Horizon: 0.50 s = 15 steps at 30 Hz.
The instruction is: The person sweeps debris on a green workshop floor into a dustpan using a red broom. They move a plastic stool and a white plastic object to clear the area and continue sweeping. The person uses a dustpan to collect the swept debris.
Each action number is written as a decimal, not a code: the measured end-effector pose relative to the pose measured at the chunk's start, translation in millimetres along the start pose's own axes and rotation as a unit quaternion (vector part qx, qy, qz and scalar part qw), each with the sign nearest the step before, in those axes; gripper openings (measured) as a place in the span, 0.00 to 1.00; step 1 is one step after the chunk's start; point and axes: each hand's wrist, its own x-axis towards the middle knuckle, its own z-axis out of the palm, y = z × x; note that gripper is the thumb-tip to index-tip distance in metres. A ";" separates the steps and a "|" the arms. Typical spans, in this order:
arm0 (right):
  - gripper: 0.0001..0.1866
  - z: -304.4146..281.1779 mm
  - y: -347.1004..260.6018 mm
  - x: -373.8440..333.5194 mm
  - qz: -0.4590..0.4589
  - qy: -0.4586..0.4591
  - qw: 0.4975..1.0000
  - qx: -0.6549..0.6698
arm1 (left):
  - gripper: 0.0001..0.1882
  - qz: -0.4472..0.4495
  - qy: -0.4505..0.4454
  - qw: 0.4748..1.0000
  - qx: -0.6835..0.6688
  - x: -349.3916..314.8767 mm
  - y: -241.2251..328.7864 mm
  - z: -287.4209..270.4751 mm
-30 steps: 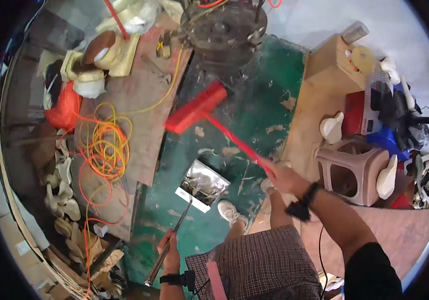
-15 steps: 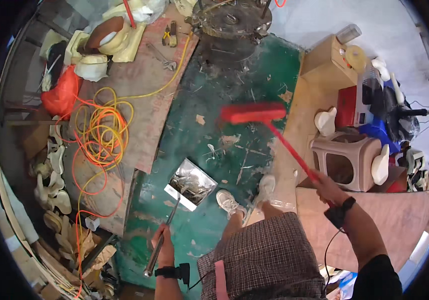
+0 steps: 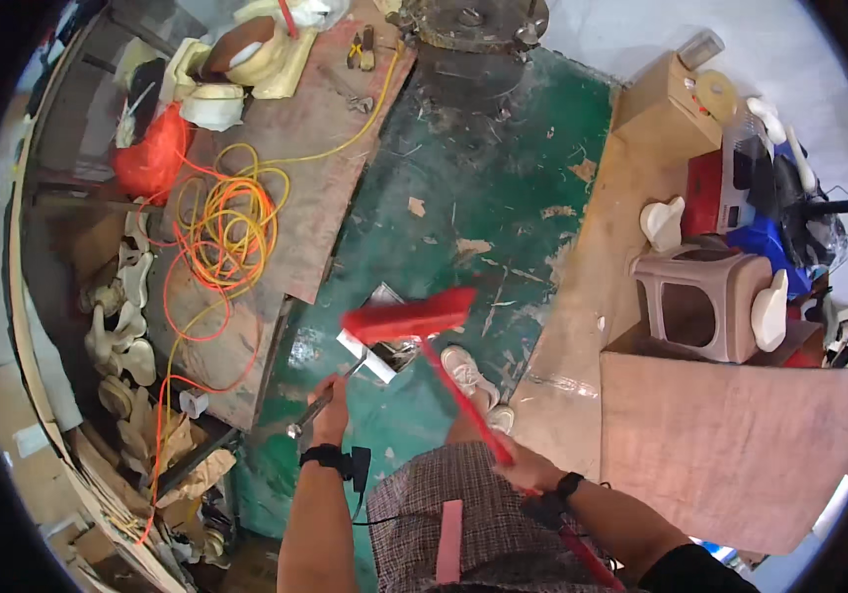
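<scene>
Red broom (image 3: 411,314) overlaps dustpan (image 3: 374,364) over green floor (image 3: 424,158), contact unclear. Your right hand (image 3: 527,465) wraps broom's shaft, left hand (image 3: 331,413) clasps pan's metal handle. Broom looks light, stiff, maybe slick: hold mid-shaft. Pan likely front-heavy.

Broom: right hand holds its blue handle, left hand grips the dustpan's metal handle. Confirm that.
The broom's handle is red, not blue, as the head view shows; the right hand holds it, and the left hand grips the dustpan's metal handle.
</scene>
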 end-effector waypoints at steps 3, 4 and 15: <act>0.32 26.4 12.3 -13.9 -0.091 -0.011 0.996 -0.006 | 0.15 -0.005 -0.068 0.997 -0.029 0.7 -2.0 -9.6; 0.32 28.6 22.1 -16.0 -0.172 0.033 0.984 -0.020 | 0.15 -0.008 -0.061 0.998 0.003 1.9 -4.1 -12.8; 0.31 -58.4 5.4 128.0 -0.187 0.345 0.909 -0.141 | 0.13 0.074 -0.075 0.994 0.019 22.7 -17.0 2.3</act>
